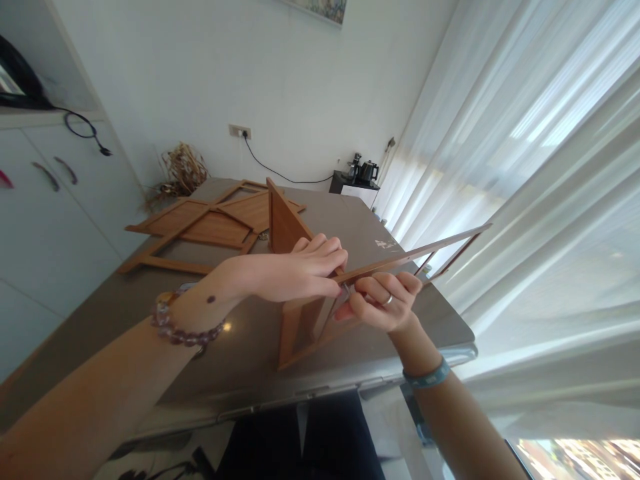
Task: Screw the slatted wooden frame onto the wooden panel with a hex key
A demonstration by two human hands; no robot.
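Observation:
Two wooden panels meet near the table's front edge. One upright wooden panel (287,223) runs back from the joint, and a wooden frame (435,247) extends to the right. My left hand (305,270) lies over the joint, its fingers curled over the panel's top edge and its thumb near the corner. Just below that corner, my right hand (383,300) is closed, thumb and index finger pinching a small thin metal piece (345,288). Its kind is too small to tell, as the fingers hide most of it.
More wooden frame pieces (200,223) lie flat at the back left of the brown table (240,370). Dried plants (185,170) stand behind them. A black kettle (369,172) sits on a low cabinet beyond the table. White curtains (500,167) hang along the right.

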